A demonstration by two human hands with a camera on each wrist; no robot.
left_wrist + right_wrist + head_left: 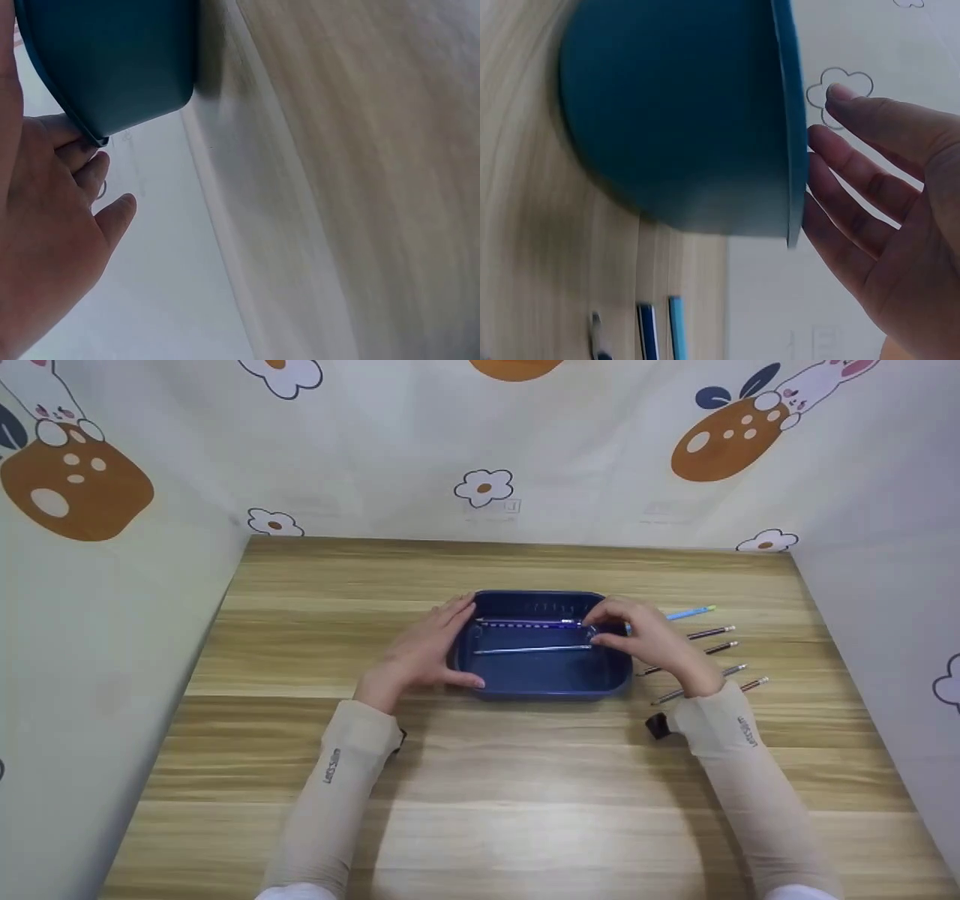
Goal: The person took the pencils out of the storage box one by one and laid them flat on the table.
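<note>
A dark blue plastic bin point(551, 695) sits on the wooden table with several pencils inside. My left hand point(424, 649) rests against its left end, fingers fairly straight along the rim and the thumb across the near corner. Over the bin's right end is my right hand point(637, 634), its fingers bent down past the rim close to the ends of the pencils. In the right wrist view, the right thumb and fingers point(855, 214) stand apart at the rim. A silvery pencil point(532, 649) lies lengthwise in the bin, with a purple-blue pencil point(525, 623) behind it.
To the right of the bin lie several loose pencils, among them a light blue one point(691, 613) and a dark one with an eraser point(712, 632); my right forearm covers part of them. A patterned cloth wall point(390, 472) encloses the table's back and sides.
</note>
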